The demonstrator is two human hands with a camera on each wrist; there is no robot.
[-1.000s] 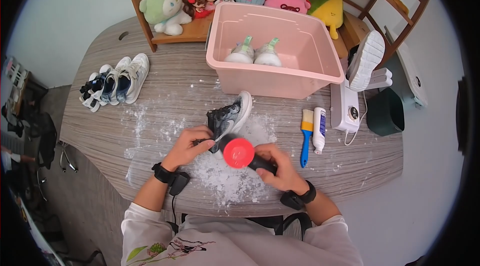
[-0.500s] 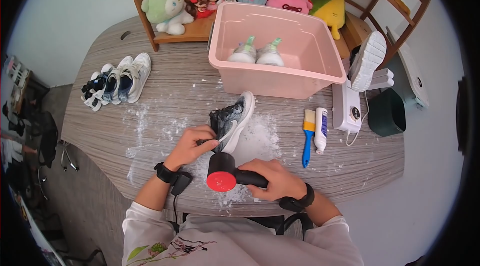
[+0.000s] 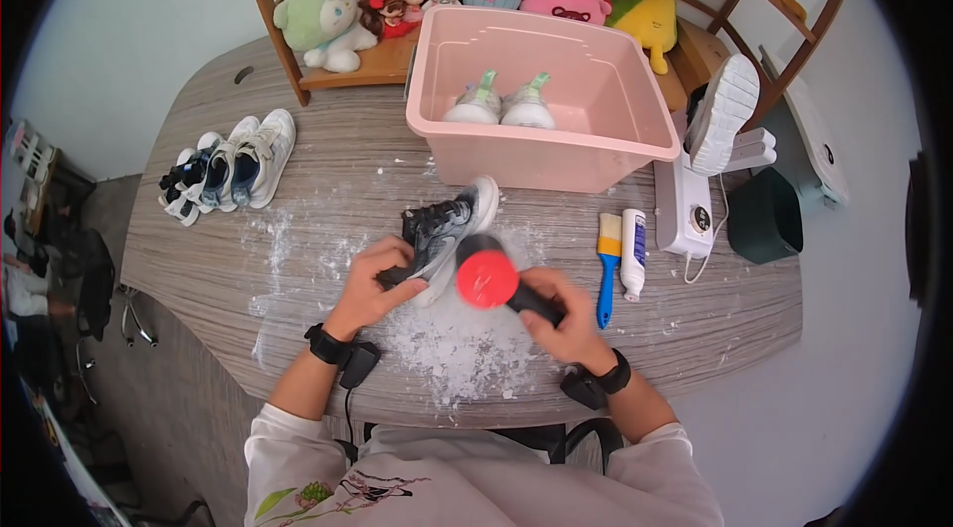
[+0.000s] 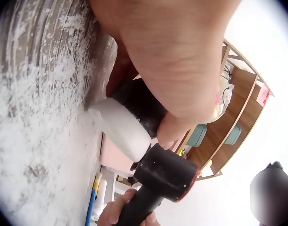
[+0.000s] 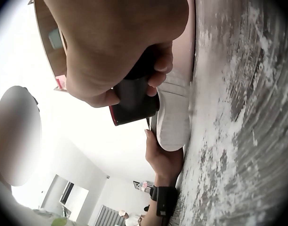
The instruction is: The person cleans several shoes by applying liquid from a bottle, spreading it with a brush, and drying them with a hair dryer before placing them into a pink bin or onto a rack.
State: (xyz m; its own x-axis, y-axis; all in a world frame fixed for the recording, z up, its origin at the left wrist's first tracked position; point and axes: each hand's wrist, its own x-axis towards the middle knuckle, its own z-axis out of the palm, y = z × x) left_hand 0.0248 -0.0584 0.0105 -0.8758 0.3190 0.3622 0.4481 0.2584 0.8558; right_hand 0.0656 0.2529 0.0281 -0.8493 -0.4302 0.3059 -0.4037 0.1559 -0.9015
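A black-and-grey sneaker (image 3: 440, 229) with a thick white sole rests on the powder-dusted table, its toe pointing away. My left hand (image 3: 375, 289) grips it at the heel, thumb on the near side; the left wrist view shows the fingers around the dark heel above the white sole (image 4: 120, 127). In my right hand (image 3: 564, 321) is a black hair dryer (image 3: 486, 277) with a red round back end, held by its handle. Its barrel is right beside the sneaker's side, and the right wrist view shows it close against the white sole (image 5: 172, 115).
White powder (image 3: 452, 353) is scattered over the table. A pink bin (image 3: 536, 165) holding two shoes stands behind. Rightward are a blue-handled brush (image 3: 608, 269), a white tube (image 3: 633, 254), a white device (image 3: 685, 209) bearing a shoe, and a dark green bin (image 3: 764, 214). Small shoes (image 3: 260, 155) stand left.
The hair dryer swung down toward me below the sneaker's heel, then back up and right to its side. My left hand kept hold of the heel, and the sneaker tilted slightly.
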